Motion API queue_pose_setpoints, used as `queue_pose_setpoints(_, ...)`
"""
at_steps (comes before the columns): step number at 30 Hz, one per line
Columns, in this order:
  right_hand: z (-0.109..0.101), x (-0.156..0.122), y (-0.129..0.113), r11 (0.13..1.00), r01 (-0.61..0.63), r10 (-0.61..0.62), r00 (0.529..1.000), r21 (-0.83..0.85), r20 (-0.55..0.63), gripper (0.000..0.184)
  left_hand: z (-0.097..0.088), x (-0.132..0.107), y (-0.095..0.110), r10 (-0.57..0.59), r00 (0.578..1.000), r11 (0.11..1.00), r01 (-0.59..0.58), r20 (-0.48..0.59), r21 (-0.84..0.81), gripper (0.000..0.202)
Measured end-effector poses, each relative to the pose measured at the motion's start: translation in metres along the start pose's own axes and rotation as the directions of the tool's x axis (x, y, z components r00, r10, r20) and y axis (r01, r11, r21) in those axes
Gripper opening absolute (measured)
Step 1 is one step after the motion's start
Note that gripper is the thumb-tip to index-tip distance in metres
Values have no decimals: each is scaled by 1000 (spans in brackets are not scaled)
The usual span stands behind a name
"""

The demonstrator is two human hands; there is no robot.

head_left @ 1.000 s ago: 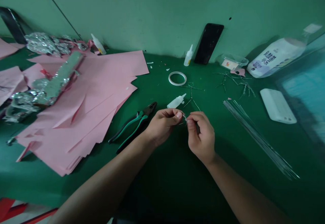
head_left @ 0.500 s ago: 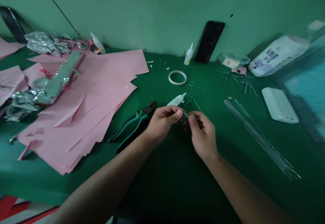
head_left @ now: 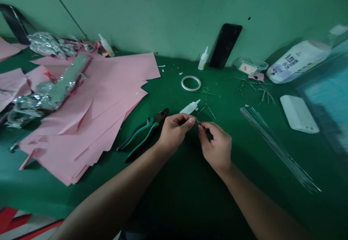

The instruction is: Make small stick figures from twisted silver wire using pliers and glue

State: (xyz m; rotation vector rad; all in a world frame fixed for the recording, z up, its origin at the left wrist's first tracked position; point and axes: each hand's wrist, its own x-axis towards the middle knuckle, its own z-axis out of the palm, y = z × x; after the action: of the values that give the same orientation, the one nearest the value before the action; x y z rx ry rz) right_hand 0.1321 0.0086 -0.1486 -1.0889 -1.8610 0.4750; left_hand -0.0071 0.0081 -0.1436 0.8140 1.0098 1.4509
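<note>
Between my two hands is a short piece of thin metal wire (head_left: 198,123), mostly covered by the fingers. My left hand (head_left: 176,128) pinches one end between thumb and forefinger. The thumb and fingertips of my right hand (head_left: 216,142) close on the other end. Just beyond the fingers lies a twisted wire figure (head_left: 206,104) with a small loop at its top and spread legs. A white glue bottle (head_left: 190,107) rests on its side behind my left hand. Pliers with green and black handles (head_left: 145,131) lie open to the left of that hand.
Pink paper sheets (head_left: 108,87) and crumpled foil (head_left: 50,44) cover the left. A tape roll (head_left: 191,83), upright glue bottle (head_left: 203,58) and leaning phone (head_left: 226,46) stand behind. To the right are straight wires (head_left: 277,147), bent wires (head_left: 252,84), a white block (head_left: 299,114) and a bottle (head_left: 297,60).
My right hand's fingers have shifted slightly left and regripped, with thumb and forefinger now at the wire's end. Less wire shows between the hands. My left hand keeps its pinch.
</note>
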Motion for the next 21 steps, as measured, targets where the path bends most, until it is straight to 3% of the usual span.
queue_pose_setpoints(8,0,-2,3,984,-87,82,996,152,36,12,-3,3,-7,-45,999,997,44,-14,-59,15)
queue_pose_setpoints(12,0,-1,5,976,-110,107,994,186,26,15,-1,2,-6,-14,1000,1000,14,-12,-3,15)
queue_pose_setpoints(21,0,5,7,987,153,-155,988,-52,-23,11,2,-1,1,-25,1000,988,27,-9,155,21)
